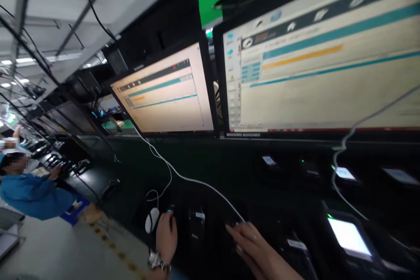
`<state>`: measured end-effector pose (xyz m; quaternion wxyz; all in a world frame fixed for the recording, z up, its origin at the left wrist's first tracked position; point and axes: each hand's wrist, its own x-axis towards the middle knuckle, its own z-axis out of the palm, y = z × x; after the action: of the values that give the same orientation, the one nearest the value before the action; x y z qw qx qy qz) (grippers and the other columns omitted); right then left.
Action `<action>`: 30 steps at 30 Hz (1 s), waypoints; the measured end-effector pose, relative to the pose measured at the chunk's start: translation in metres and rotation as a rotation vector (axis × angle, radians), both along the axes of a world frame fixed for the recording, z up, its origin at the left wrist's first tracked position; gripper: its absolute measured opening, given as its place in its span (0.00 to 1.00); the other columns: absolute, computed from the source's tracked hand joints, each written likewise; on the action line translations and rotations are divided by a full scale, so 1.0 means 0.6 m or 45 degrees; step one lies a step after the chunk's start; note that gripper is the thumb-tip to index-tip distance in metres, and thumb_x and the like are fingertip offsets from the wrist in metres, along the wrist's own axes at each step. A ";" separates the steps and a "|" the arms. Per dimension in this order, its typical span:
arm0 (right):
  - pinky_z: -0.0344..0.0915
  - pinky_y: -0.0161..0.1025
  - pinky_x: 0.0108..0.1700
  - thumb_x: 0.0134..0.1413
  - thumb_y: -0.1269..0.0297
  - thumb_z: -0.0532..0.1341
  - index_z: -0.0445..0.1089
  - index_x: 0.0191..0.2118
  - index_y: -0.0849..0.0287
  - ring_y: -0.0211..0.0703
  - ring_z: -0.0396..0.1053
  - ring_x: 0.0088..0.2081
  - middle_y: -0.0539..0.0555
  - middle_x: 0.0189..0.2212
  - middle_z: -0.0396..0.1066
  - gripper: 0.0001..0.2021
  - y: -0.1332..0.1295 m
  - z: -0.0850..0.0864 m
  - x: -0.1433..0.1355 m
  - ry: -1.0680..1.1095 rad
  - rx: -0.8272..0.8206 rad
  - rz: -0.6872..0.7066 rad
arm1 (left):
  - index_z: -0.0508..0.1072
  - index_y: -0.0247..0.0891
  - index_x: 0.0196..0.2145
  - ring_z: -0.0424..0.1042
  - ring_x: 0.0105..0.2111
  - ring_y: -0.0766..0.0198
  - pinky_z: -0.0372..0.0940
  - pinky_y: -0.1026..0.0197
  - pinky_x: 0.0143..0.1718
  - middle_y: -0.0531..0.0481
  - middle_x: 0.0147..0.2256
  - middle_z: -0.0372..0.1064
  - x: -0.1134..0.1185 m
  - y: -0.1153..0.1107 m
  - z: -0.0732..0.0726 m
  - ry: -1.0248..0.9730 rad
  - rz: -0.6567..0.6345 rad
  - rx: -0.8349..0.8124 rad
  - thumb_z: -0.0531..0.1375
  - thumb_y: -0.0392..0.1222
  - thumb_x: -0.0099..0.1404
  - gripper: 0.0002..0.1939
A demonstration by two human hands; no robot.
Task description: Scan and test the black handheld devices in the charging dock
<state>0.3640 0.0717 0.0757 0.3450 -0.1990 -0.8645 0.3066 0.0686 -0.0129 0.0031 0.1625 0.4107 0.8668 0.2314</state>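
Note:
My left hand point(166, 237), with a wristwatch point(155, 260) on its wrist, is closed low on the dark bench. A small dark item with a bluish spot point(170, 209) shows at its fingertips; I cannot make out its kind. Just left of this hand lies a white computer mouse point(152, 220). My right hand point(252, 243) pinches the end of a white cable point(210, 187), which runs up toward the left monitor. Between my hands lies a dark handheld device point(197, 227) with a pale label. What lies beneath the right fingers is too dark to tell.
Two monitors, left point(170, 96) and right point(321, 70), stand behind the bench. Several dark devices with lit screens, one bright point(349, 236), lie at the right. Another white cable point(337, 157) hangs there. A person in blue point(36, 192) sits at the far left.

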 end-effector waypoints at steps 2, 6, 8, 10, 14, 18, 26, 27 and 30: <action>0.72 0.45 0.49 0.62 0.72 0.49 0.61 0.61 0.55 0.44 0.72 0.42 0.59 0.41 0.72 0.23 0.003 -0.001 -0.008 -0.055 0.005 0.076 | 0.63 0.29 0.58 0.60 0.58 0.51 0.54 0.51 0.61 0.34 0.56 0.62 0.039 -0.016 0.014 0.140 -0.119 0.036 0.48 0.46 0.66 0.27; 0.73 0.43 0.46 0.60 0.76 0.50 0.70 0.54 0.59 0.44 0.73 0.41 0.59 0.40 0.74 0.20 0.010 -0.013 -0.022 -0.290 -0.124 0.124 | 0.64 0.27 0.58 0.60 0.56 0.46 0.58 0.44 0.58 0.32 0.54 0.61 0.107 -0.034 0.025 0.428 -0.274 0.039 0.50 0.47 0.65 0.28; 0.73 0.42 0.45 0.58 0.76 0.53 0.74 0.48 0.58 0.45 0.74 0.40 0.57 0.38 0.76 0.18 0.010 -0.018 -0.025 -0.415 -0.208 0.146 | 0.63 0.26 0.58 0.61 0.54 0.45 0.59 0.45 0.56 0.31 0.53 0.63 0.131 -0.035 0.029 0.416 -0.327 -0.062 0.54 0.47 0.62 0.31; 0.72 0.42 0.46 0.56 0.76 0.55 0.76 0.45 0.57 0.45 0.74 0.40 0.56 0.38 0.77 0.16 0.009 -0.022 -0.027 -0.482 -0.269 0.144 | 0.57 0.23 0.62 0.61 0.54 0.42 0.60 0.45 0.55 0.29 0.54 0.63 0.144 -0.028 0.037 0.381 -0.322 -0.162 0.57 0.46 0.58 0.37; 0.71 0.42 0.46 0.56 0.74 0.57 0.76 0.45 0.58 0.45 0.74 0.41 0.56 0.39 0.77 0.15 0.004 -0.027 -0.034 -0.487 -0.288 0.092 | 0.54 0.19 0.62 0.67 0.48 0.39 0.62 0.44 0.50 0.27 0.47 0.68 0.134 -0.005 0.066 0.219 -0.269 -0.179 0.63 0.42 0.48 0.47; 0.72 0.43 0.46 0.58 0.72 0.56 0.74 0.48 0.62 0.48 0.74 0.42 0.59 0.39 0.76 0.15 -0.001 -0.035 -0.042 -0.511 -0.287 -0.038 | 0.68 0.32 0.53 0.72 0.40 0.50 0.65 0.50 0.44 0.39 0.40 0.75 0.101 -0.003 0.089 -0.551 -0.082 0.095 0.66 0.42 0.44 0.36; 0.73 0.39 0.42 0.62 0.73 0.51 0.74 0.47 0.60 0.42 0.74 0.38 0.57 0.36 0.76 0.15 -0.019 -0.013 -0.052 0.005 -0.188 -0.046 | 0.76 0.30 0.36 0.76 0.33 0.61 0.70 0.61 0.35 0.42 0.34 0.78 0.146 -0.035 0.108 -2.443 0.374 0.428 0.60 0.37 0.48 0.16; 0.73 0.38 0.40 0.62 0.71 0.53 0.75 0.44 0.60 0.41 0.74 0.36 0.56 0.34 0.76 0.14 -0.019 -0.007 -0.053 0.063 -0.174 -0.052 | 0.76 0.31 0.38 0.75 0.31 0.63 0.69 0.63 0.31 0.44 0.32 0.77 0.154 -0.036 0.109 -2.459 0.380 0.424 0.60 0.36 0.48 0.17; 0.71 0.37 0.36 0.62 0.69 0.55 0.77 0.37 0.59 0.40 0.72 0.33 0.54 0.29 0.75 0.11 -0.019 0.006 -0.057 0.103 -0.096 -0.089 | 0.73 0.35 0.47 0.73 0.27 0.66 0.66 0.69 0.24 0.47 0.29 0.76 0.166 -0.035 0.111 -2.380 0.357 0.466 0.64 0.36 0.48 0.26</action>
<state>0.3296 0.0605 0.0793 0.3824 -0.2292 -0.8302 0.3346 0.1683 -0.0341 0.0700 0.6917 -0.0282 0.3787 0.6143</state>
